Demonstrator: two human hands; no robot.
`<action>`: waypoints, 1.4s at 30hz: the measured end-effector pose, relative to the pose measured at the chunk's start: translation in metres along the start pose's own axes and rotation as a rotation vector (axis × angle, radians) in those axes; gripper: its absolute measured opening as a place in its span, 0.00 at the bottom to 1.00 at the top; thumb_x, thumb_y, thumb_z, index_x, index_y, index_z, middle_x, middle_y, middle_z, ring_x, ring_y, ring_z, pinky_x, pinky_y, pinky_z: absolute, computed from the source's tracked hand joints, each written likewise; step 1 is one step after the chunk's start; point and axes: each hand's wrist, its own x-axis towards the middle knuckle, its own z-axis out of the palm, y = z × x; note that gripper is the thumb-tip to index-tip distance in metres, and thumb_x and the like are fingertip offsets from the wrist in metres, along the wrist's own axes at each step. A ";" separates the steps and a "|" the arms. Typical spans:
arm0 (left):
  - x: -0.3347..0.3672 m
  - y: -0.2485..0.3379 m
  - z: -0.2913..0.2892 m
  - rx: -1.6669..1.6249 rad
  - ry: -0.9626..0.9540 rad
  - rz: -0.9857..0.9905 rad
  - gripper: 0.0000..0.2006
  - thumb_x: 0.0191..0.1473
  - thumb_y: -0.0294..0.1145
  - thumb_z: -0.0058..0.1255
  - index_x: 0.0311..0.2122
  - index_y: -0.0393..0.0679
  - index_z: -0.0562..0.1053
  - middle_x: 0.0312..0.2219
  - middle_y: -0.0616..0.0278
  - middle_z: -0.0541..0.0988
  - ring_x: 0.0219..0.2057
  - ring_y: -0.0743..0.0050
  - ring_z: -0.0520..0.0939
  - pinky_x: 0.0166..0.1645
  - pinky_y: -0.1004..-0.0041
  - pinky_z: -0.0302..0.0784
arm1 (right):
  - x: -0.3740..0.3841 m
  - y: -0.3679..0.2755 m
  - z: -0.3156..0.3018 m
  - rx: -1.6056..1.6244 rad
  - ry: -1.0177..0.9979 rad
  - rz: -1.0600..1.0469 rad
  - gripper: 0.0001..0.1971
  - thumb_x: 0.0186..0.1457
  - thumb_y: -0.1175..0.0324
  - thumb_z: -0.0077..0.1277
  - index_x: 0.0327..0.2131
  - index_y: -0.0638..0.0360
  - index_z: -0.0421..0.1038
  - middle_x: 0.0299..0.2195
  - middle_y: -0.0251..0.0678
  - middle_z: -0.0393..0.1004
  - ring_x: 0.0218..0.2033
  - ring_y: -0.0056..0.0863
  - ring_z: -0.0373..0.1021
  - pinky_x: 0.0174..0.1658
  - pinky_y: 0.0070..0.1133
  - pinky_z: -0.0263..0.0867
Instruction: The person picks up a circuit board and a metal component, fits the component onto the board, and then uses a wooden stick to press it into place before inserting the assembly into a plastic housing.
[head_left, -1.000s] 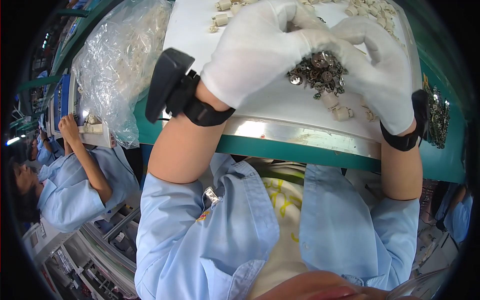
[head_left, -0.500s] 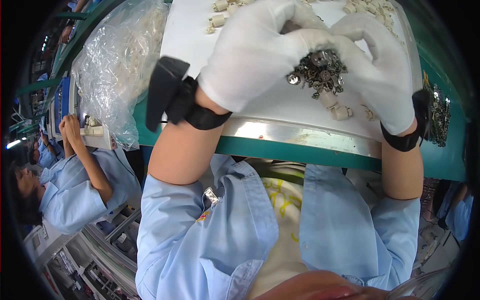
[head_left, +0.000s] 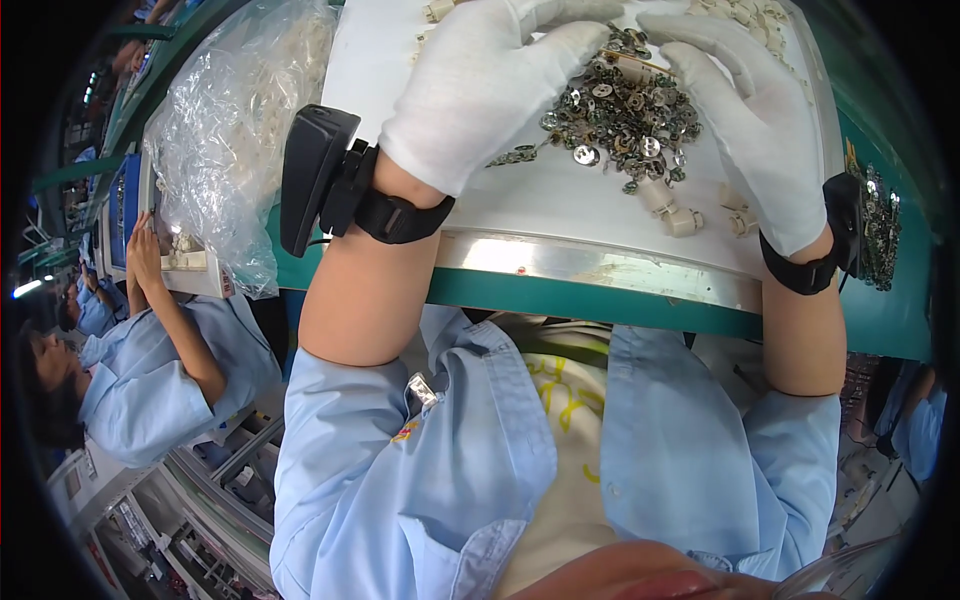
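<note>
Around metal parts [head_left: 628, 108]: work your left hand [head_left: 470, 95] and right hand [head_left: 757, 120] gently.
Grip: both loosely parted, apparently empty.

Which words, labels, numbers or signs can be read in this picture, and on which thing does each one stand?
Yellow lettering on the cream shirt: partly covered by the blue jacket; I do not copy it.
Small red and yellow mark on the jacket's chest: too small to read.
Red marking on the pale box: too small.
Metal parts and cream plastic pieces: no readable text.
</note>
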 end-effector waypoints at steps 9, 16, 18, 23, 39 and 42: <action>-0.004 0.021 -0.031 0.776 -0.251 -0.450 0.13 0.50 0.37 0.51 0.35 0.37 0.73 0.28 0.56 0.76 0.29 0.68 0.76 0.34 0.74 0.70 | -0.007 -0.025 -0.014 -0.526 0.055 0.356 0.06 0.48 0.76 0.51 0.32 0.63 0.70 0.26 0.32 0.69 0.30 0.18 0.66 0.34 0.16 0.63; -0.020 0.009 -0.031 1.142 -0.495 -0.264 0.17 0.45 0.44 0.55 0.34 0.40 0.74 0.24 0.53 0.76 0.28 0.62 0.78 0.33 0.71 0.71 | 0.002 -0.033 -0.011 -0.163 0.238 0.598 0.06 0.51 0.73 0.49 0.33 0.64 0.70 0.27 0.30 0.69 0.29 0.15 0.65 0.32 0.14 0.61; -0.018 0.010 -0.021 1.343 -0.506 -0.301 0.18 0.43 0.42 0.57 0.36 0.40 0.74 0.23 0.53 0.76 0.28 0.64 0.78 0.34 0.74 0.72 | -0.001 -0.023 -0.017 -0.232 0.211 0.369 0.06 0.52 0.72 0.49 0.33 0.64 0.70 0.27 0.30 0.70 0.29 0.15 0.65 0.32 0.13 0.61; 0.000 0.015 -0.028 0.875 -0.432 -0.643 0.15 0.44 0.36 0.58 0.36 0.38 0.73 0.26 0.56 0.77 0.30 0.71 0.78 0.36 0.77 0.71 | -0.002 -0.025 -0.018 -0.288 0.193 0.396 0.07 0.52 0.73 0.48 0.34 0.65 0.70 0.28 0.30 0.71 0.29 0.15 0.65 0.33 0.13 0.61; 0.002 -0.007 -0.011 -0.226 -0.306 0.243 0.11 0.54 0.26 0.48 0.43 0.35 0.70 0.36 0.64 0.75 0.36 0.81 0.74 0.42 0.81 0.70 | -0.014 -0.029 -0.002 -0.322 -0.126 0.455 0.12 0.51 0.69 0.52 0.37 0.66 0.70 0.32 0.31 0.71 0.34 0.17 0.66 0.39 0.16 0.62; 0.003 -0.007 -0.011 -0.225 -0.272 0.234 0.11 0.53 0.25 0.49 0.43 0.36 0.70 0.36 0.64 0.75 0.37 0.80 0.74 0.41 0.79 0.71 | -0.012 -0.028 -0.004 -0.481 -0.144 0.363 0.11 0.52 0.71 0.50 0.38 0.66 0.70 0.33 0.31 0.71 0.34 0.15 0.65 0.40 0.15 0.62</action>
